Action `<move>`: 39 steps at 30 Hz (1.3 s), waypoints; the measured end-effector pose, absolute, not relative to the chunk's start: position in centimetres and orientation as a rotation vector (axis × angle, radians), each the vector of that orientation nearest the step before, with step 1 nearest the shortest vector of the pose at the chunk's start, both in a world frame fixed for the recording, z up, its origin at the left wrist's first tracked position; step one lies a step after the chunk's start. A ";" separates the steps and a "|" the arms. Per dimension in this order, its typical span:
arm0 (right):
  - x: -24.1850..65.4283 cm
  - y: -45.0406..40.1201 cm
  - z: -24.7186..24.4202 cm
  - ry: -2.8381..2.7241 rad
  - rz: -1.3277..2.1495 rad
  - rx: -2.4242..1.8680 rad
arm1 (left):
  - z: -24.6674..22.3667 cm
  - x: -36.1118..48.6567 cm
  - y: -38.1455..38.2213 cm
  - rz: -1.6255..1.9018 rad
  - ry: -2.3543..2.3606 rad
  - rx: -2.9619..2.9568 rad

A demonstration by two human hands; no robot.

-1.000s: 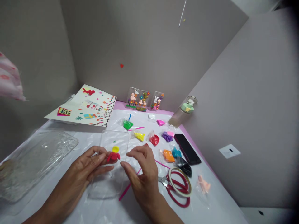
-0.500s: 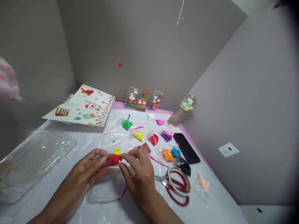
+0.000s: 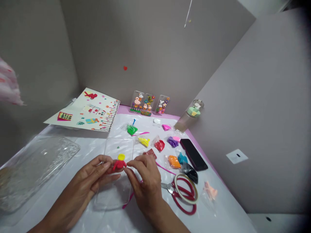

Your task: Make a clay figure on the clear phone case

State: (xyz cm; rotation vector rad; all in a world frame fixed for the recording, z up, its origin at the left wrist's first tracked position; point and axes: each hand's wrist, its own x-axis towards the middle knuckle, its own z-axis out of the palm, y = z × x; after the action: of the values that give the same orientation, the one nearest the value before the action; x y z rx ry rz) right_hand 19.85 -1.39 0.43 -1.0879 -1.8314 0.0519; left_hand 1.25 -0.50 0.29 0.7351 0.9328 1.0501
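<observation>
A small clay figure [image 3: 120, 164] with a yellow head and a red body with two arms is held up over a clear phone case [image 3: 114, 194]. My left hand [image 3: 93, 176] is closed on its left side with thumb and fingers. At the figure's right arm are the thumb and forefinger of my right hand [image 3: 144, 176], bent in a pinch at the arm's tip. The case lies flat under both hands, with a tiny green speck [image 3: 118, 147] seen near its far end.
Bagged clay lumps, including red [image 3: 159, 145], orange [image 3: 174, 161] and green [image 3: 132, 129], lie ahead. Red-handled scissors [image 3: 183, 202] and a tape roll [image 3: 176, 186] are right, near a phone [image 3: 193, 154]. A bottle [image 3: 187, 119], decorated cases [image 3: 137, 102] and a notebook [image 3: 97, 111] stand behind.
My right thumb and forefinger have shifted slightly at the figure's right arm, which now hangs a little lower. My left hand keeps its hold.
</observation>
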 end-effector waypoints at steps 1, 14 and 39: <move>19.9 -1.4 0.5 -1.832 0.052 -1.083 | 0.3 1.2 -0.5 1.055 0.935 0.736; 20.1 0.0 0.9 -1.031 1.622 -0.974 | 0.2 1.0 -0.2 0.999 1.049 0.888; 19.7 -0.2 1.3 -0.840 1.691 -0.894 | -1.4 -1.0 0.4 1.393 1.172 2.285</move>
State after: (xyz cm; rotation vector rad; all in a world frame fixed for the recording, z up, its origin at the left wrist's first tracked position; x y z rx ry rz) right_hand 19.69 -0.22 1.29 -0.8937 -0.8401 1.6913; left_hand -1.01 0.36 -1.45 2.2855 1.1725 1.3931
